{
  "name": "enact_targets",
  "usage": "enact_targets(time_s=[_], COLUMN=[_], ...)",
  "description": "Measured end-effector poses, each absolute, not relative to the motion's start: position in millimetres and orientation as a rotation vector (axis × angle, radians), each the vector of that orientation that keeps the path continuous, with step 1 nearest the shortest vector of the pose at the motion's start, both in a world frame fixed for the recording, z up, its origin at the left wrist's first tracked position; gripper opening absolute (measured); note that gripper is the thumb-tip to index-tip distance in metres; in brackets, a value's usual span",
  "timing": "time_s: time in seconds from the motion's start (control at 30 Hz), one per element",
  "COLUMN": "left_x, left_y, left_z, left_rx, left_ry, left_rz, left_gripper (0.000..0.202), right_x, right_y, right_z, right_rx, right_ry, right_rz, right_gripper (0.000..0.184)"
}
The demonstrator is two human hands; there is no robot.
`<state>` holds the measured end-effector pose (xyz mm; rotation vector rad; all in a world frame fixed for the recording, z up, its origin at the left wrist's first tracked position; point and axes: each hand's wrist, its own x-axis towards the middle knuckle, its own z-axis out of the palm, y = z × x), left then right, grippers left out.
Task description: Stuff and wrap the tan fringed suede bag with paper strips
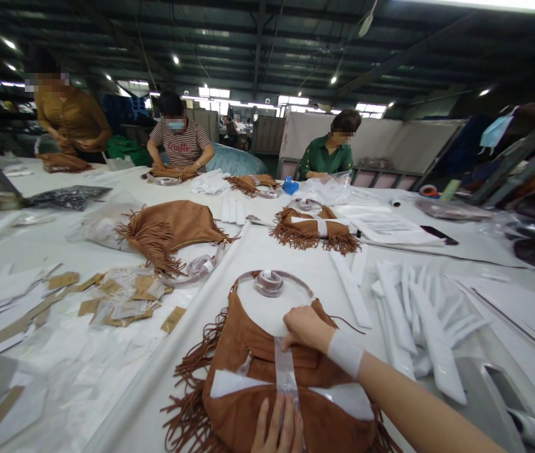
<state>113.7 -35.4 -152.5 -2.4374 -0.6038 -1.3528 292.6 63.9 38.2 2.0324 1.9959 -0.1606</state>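
A brown fringed handbag [253,327] lies flat on the table in front of me. A translucent strip [285,371] runs down its middle, over a white wrapped piece [239,384]. My left hand [278,431] rests with outstretched fingers on the strip's lower part; only the fingers show. At the bag's upper edge, my right hand [306,326] is closed, its thumb at the strip's top end; its other fingertips are hidden. White wrapping covers my right wrist [345,352]. Beyond the bag's rim sits a wrapped, coiled strap [268,283], inside the curve of the handle.
White padded strips [418,314] lie right, beside a grey tape dispenser [489,402]. Brown tags [130,296] are heaped left. More fringed bags [177,226] [315,226] lie farther back. Several people work across the table, including one in a striped shirt [182,145].
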Motion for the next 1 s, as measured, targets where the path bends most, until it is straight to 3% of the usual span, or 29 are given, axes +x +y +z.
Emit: enact_targets(time_s=[0.07, 0.2, 0.3, 0.47, 0.67, 0.8, 1.0], left_x=[119, 123, 121, 98, 60, 58, 61], left_y=[-35, -36, -38, -25, 28, 47, 47], left_z=[-159, -162, -160, -145, -81, -57, -65], left_rx=[-2.395, -2.359, -2.421, -2.485, -2.889, -2.887, -2.891], left_ry=[-0.595, -0.616, -0.631, -0.458, 0.148, 0.344, 0.297], left_rz=[-1.385, -1.464, -1.445, -1.374, -0.732, -0.733, -0.936], left_gripper=[0.023, 0.021, 0.019, 0.018, 0.025, 0.022, 0.021], right_x=[293, 267, 248, 243, 240, 239, 242], right_y=[49, -5, -43, -63, -60, -62, -66], right_z=[43, 16, -24, -57, -51, -51, -49], right_rx=[2.144, 2.219, 2.221, 2.045, 2.060, 2.084, 2.124], right_ry=[1.972, 2.064, 2.347, 2.348, 2.283, 2.301, 2.373], right_rz=[-0.084, -0.067, 0.259, 0.685, 0.734, 0.753, 0.650], right_gripper=[0.031, 0.035, 0.029, 0.042, 0.052, 0.056, 0.060])
